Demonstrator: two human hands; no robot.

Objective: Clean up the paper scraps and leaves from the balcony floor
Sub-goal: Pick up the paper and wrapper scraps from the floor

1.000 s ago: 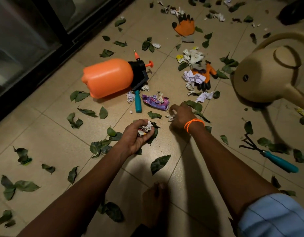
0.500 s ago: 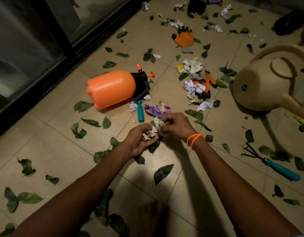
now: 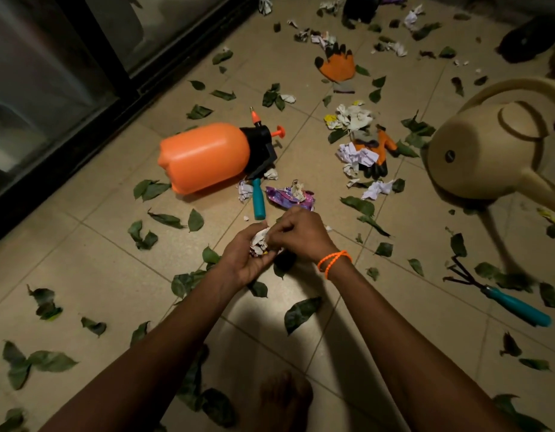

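My left hand (image 3: 243,261) is cupped palm-up around a wad of crumpled paper scraps (image 3: 259,241). My right hand (image 3: 301,233), with an orange bracelet at the wrist, presses its fingers onto the same wad from the right. Just beyond them lies a purple wrapper (image 3: 290,198) with a scrap on it. More white paper scraps (image 3: 357,155) lie further out on the tiled floor (image 3: 82,275), and others sit at the far top. Green leaves (image 3: 301,311) are scattered all over the floor.
An orange sprayer bottle (image 3: 204,157) lies on its side with a teal-handled tool (image 3: 258,202) beside it. Two orange gloves (image 3: 338,67) lie ahead. A beige watering can (image 3: 488,151) stands at right, a teal hand rake (image 3: 500,299) below it. Glass door (image 3: 51,73) at left. My bare foot (image 3: 285,400) shows below.
My right hand picked scraps off the floor near the purple wrapper and brought them to my left hand. Both hands now meet over the wad.
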